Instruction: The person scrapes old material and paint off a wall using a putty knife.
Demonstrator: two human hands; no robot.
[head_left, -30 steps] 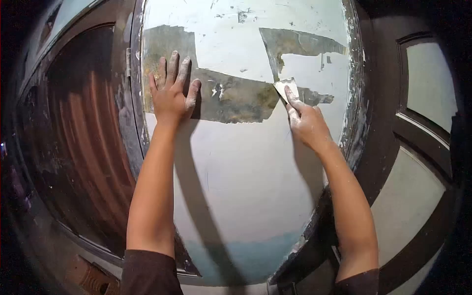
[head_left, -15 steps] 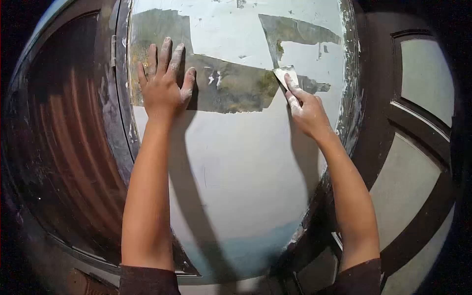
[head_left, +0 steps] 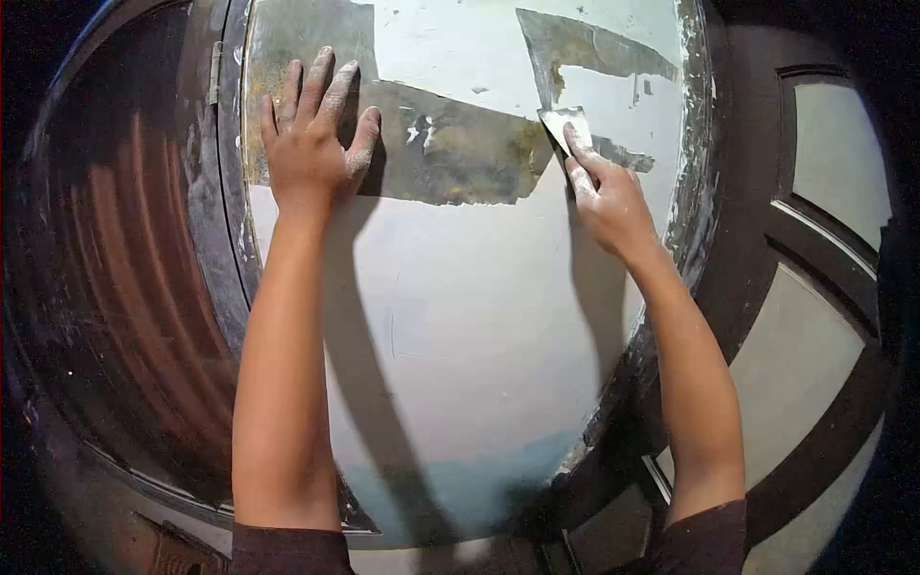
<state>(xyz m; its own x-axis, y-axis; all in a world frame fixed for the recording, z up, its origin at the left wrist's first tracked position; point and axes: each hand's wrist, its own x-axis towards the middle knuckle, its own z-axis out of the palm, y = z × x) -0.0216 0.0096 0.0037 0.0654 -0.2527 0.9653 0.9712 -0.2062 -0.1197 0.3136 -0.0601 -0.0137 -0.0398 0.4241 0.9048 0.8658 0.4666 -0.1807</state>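
My left hand rests with fingers spread on the upper left of the wall, over a bare grey-brown patch. White dust coats its fingers. My right hand grips a scraper with a white-smeared blade, the index finger pressed along it. The blade's edge meets the wall at the right end of the bare patch, where white coating borders it. Fingers and palm hide most of the handle.
A dark door frame with a hinge and a reddish-brown curtain are on the left. At right stands a dark panelled door with pale panes. The wall's right edge is chipped, and its bottom is bluish.
The view has shifted slightly, so the wall's upper part appears higher. Both hands appear a little higher in it, the right one also farther right. The bare patch looks much the same.
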